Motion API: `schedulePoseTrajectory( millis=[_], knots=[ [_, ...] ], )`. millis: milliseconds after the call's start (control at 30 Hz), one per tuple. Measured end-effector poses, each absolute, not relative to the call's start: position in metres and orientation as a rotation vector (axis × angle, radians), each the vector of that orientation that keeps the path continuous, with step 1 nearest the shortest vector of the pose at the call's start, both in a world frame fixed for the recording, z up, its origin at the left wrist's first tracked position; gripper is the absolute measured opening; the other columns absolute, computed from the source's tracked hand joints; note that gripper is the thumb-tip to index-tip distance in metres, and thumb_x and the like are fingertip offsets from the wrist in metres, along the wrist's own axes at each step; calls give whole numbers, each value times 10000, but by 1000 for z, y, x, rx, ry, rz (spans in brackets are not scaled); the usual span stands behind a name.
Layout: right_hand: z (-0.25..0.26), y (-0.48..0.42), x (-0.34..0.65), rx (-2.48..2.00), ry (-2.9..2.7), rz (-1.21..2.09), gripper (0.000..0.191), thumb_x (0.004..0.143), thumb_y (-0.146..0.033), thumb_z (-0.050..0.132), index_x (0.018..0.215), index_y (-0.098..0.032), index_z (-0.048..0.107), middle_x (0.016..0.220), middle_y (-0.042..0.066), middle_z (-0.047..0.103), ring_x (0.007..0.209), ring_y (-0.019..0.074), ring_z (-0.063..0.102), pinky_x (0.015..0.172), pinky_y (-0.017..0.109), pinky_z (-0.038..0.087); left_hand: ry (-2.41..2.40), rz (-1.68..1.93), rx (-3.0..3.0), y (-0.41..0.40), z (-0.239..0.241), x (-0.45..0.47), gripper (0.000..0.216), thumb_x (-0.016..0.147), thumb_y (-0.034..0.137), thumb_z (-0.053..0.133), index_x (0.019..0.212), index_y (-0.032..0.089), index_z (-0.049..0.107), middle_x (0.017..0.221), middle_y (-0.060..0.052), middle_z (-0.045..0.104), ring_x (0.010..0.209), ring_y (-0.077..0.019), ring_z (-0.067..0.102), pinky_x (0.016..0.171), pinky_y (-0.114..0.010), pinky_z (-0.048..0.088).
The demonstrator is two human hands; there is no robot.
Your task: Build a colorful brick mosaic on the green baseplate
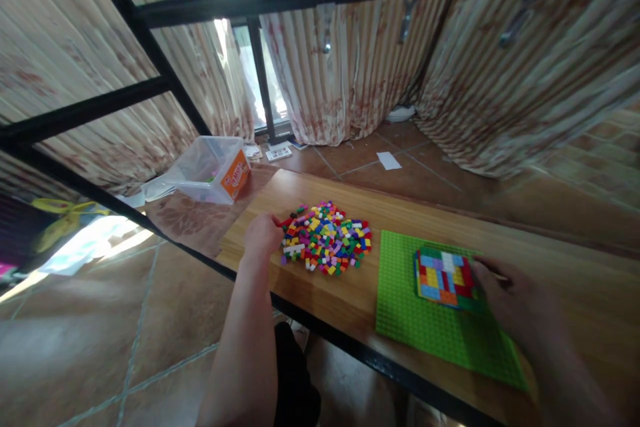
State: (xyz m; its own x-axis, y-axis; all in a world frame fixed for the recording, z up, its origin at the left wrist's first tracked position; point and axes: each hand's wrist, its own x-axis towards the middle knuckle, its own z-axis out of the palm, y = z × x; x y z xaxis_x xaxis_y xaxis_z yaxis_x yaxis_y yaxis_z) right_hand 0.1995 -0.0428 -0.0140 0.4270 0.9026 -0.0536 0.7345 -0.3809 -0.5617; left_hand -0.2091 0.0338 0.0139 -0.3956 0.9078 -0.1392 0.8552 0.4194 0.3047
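Observation:
A heap of small coloured bricks (327, 238) lies on the wooden tabletop (325, 290). My left hand (261, 237) rests at the heap's left edge, fingers curled into the bricks; what they pinch is hidden. To the right lies a green baseplate (430, 320) bearing a square patch of coloured bricks (444, 276). My right hand (505, 293) lies on the baseplate's right side, touching the patch's right edge, fingers bent; it is blurred.
A clear plastic box (213, 168) with an orange label lies tipped on a patterned cloth at the table's left end. Black metal frame bars (150, 83) cross overhead and left. Curtains hang behind; tiled floor lies below with paper scraps.

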Motion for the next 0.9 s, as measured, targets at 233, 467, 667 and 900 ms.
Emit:
schedulePoseTrajectory(
  millis=[233, 467, 667, 900],
  knots=[
    [-10, -44, 202, -2128, -1327, 379, 459, 825, -457, 476, 1086, -169, 720, 791, 103, 740, 714, 254, 684, 670, 366, 509, 2304, 435, 1652, 30, 29, -204, 150, 785, 193, 557, 831, 162, 696, 838, -84, 720, 819, -221, 647, 681, -293, 446],
    [-4, -47, 199, -1930, -1188, 377, 414, 835, -454, 521, 1035, -151, 720, 736, 85, 719, 653, 217, 677, 617, 330, 513, 1443, 736, 1899, 17, 42, -126, 173, 841, 220, 524, 788, 150, 673, 674, 5, 622, 623, -131, 542, 570, -231, 384],
    [2, -48, 199, -1848, -1178, 338, 382, 852, -440, 540, 1027, -158, 729, 764, 88, 730, 665, 204, 676, 639, 329, 525, 1043, 533, 2016, -9, 26, -55, 215, 900, 200, 496, 880, 167, 708, 737, 0, 671, 640, -124, 562, 597, -238, 404],
    [5, -47, 199, -1775, -1141, 364, 353, 843, -400, 556, 1001, -141, 736, 765, 94, 730, 662, 200, 671, 616, 320, 519, 985, 525, 2049, -23, 16, -35, 196, 909, 215, 552, 970, 185, 736, 914, -36, 740, 817, -164, 657, 739, -285, 481]
  ],
)
